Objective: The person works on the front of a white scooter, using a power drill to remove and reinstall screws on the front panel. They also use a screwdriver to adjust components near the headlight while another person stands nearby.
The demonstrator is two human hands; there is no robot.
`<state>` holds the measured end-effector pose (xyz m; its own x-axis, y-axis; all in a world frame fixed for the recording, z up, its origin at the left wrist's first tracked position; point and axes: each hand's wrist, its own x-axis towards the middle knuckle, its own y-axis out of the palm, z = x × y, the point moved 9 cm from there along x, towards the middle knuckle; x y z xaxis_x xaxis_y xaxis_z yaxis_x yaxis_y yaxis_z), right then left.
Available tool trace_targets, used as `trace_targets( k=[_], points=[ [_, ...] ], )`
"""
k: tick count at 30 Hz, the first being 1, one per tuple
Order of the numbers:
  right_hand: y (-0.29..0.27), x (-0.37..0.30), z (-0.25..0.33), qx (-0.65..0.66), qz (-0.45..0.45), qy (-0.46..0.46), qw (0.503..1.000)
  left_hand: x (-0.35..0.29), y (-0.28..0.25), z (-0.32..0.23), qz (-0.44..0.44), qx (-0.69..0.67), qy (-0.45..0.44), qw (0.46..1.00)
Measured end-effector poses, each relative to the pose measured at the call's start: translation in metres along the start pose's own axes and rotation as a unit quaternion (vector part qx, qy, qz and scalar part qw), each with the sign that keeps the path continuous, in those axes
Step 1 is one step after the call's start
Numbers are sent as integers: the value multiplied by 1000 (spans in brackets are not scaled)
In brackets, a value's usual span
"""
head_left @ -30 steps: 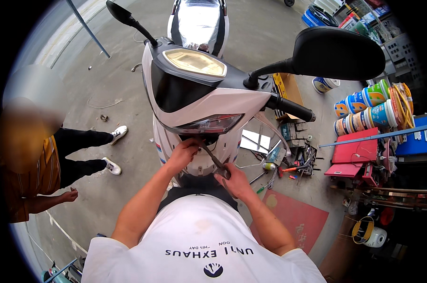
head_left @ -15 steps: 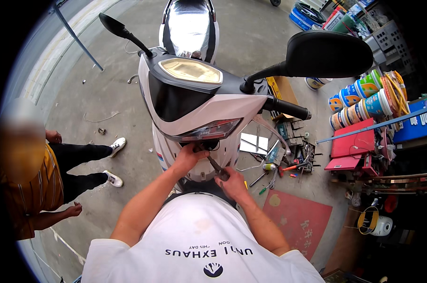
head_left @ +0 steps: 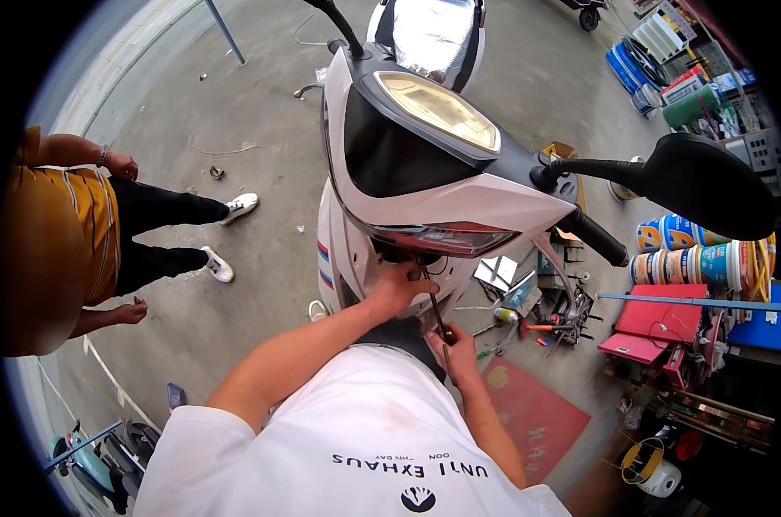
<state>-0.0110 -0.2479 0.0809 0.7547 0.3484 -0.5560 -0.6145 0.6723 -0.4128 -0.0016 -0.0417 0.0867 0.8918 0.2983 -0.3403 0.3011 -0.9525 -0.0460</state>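
A white and black scooter (head_left: pixel 459 194) stands in front of me, its front panel open beneath the headlight (head_left: pixel 446 239). From that dark opening a thin, dark cable-like strand (head_left: pixel 436 308) runs down toward my waist. My left hand (head_left: pixel 399 289) pinches its upper part just under the headlight, thumb pointing right. Lower and to the right, my right hand (head_left: pixel 459 351) has its fingers closed round the lower end of the strand. Whether it is a cable or a rigid rod is hard to make out.
Another person (head_left: pixel 71 241) stands at the left. Hand tools (head_left: pixel 563 314) lie on the floor to the right, beside a red mat (head_left: pixel 537 409). Beyond are a red toolbox (head_left: pixel 662 314) and stacked buckets (head_left: pixel 684 263). The right mirror (head_left: pixel 709 185) juts out.
My view has shifted, so the scooter sits farther right and lower. My hands are farther apart, the right one lower, and more of the dark strand shows between them.
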Motion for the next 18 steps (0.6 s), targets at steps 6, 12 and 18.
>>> trace_targets(
  k=[6,12,18],
  points=[
    [1,-4,1,-15,-30,5,999,-2,0,6,-17,2,-34,999],
    [-3,-18,25,-49,-77,0,996,-4,-1,-1,-9,17,-52,998],
    [-46,-7,-5,139,-149,55,977,5,-19,28,-56,-13,-59,997]
  ],
)
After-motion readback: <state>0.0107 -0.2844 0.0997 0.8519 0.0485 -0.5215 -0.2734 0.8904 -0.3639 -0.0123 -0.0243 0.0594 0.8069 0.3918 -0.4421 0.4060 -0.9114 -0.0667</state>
